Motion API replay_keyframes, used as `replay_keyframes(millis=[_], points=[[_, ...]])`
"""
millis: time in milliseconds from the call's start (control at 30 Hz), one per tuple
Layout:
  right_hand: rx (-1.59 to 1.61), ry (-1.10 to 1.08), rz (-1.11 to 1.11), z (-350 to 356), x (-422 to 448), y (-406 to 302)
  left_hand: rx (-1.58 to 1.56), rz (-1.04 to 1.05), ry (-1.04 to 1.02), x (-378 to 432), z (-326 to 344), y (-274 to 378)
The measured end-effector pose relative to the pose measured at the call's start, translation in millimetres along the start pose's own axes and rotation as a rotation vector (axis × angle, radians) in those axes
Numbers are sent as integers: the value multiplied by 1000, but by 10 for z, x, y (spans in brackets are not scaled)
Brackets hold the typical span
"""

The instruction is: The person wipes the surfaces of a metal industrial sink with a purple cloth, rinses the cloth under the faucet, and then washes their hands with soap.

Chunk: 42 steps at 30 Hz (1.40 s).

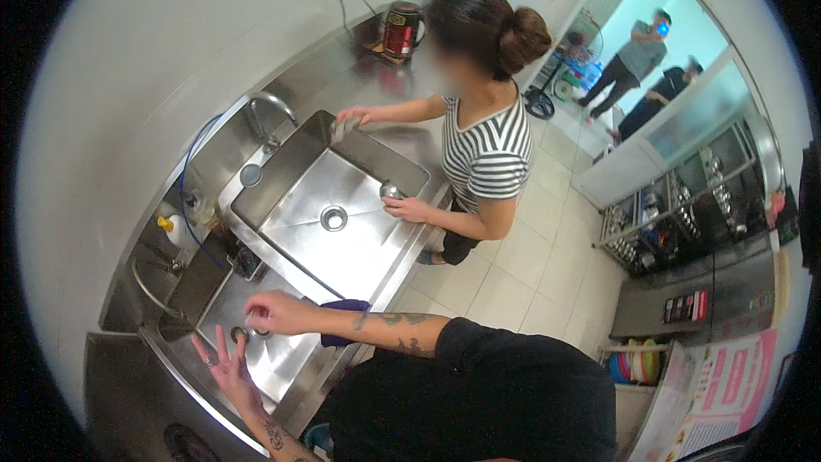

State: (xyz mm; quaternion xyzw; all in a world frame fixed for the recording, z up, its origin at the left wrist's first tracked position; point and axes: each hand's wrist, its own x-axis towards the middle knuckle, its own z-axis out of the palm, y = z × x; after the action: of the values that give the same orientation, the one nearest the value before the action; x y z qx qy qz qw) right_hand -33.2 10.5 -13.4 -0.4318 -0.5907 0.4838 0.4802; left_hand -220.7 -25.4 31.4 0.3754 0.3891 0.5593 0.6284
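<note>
Over the smaller steel sink basin [292, 359], my right hand [276, 313] is curled, fingers down, around a small shiny metal item [258, 332]. Blur and my fingers hide its exact shape. Just nearer the left rim of the picture, my left hand [226, 369] is raised with fingers spread and holds nothing; one finger wears a ring. A curved faucet [149, 289] stands behind this basin. Beneath my right forearm, a dark purple cloth [343, 317] drapes over the basin's front edge.
A co-worker in a striped shirt [490, 154] stands at the larger sink basin [314, 189], holding a metal cup [389, 190] and a grey cloth [345, 128]. Behind the sinks are a yellow-topped bottle [176, 231] and a blue hose [186, 170]. An electric kettle [402, 29] sits farther along.
</note>
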Motion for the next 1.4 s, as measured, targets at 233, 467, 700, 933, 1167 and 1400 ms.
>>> replay_keyframes(millis=[233,467,700,933,1167,1400], points=[[-157,-64,-126,180,104,-142,105,35,-105,106,116,33],[-332,-73,-395,272,204,-111,262,109,-126,205,-57,-19],[-559,-199,-323,463,322,107,495,184,-285,316,-287,-168],[-617,-224,-357,566,323,166,856,277,-327,308,-325,-129],[-584,-360,-385,639,548,367,991,212,-199,308,-509,-25],[-587,-239,-480,724,430,-521,1026,399,-218,77,-362,440]])
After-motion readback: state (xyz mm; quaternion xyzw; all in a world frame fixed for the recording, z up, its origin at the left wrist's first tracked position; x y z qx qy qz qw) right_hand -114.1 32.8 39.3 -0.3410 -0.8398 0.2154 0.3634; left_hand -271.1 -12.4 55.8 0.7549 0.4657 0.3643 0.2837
